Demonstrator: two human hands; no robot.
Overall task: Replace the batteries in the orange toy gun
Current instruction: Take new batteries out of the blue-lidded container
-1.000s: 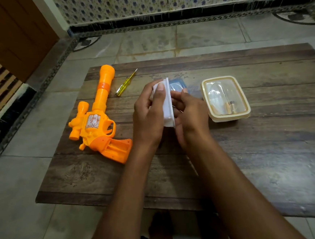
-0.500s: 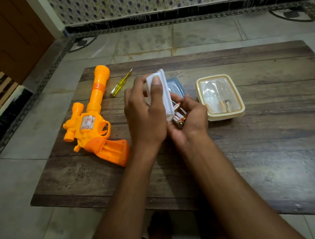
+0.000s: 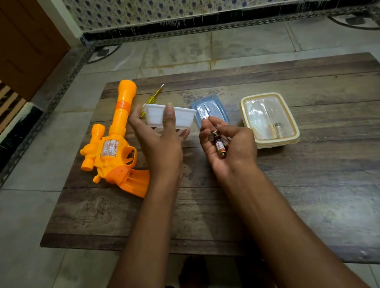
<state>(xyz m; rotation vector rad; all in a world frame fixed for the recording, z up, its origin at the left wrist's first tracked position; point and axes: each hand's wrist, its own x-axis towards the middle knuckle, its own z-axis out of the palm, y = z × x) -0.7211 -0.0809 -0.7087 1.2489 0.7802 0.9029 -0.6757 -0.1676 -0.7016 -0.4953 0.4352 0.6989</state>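
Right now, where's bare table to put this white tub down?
Bare: the near half of the table, right of the toy gun, and the stretch right of the cream box. Crowded: the far row from screwdriver through blue lid to box.

Toy gun [image 3: 114, 149] glowing bright orange at nine o'clock, darker band [image 3: 123, 106] ringing it. Screwdriver [image 3: 151, 98] showing yellow at eleven. Tub [image 3: 182, 119] reading white, lid [image 3: 219, 106] pale blue at twelve, container [image 3: 260, 95] rim showing cream at two. Batteries [image 3: 219, 145] flashing black, red, gold. Wall tiles [image 3: 196, 0] running blue flowers on white.
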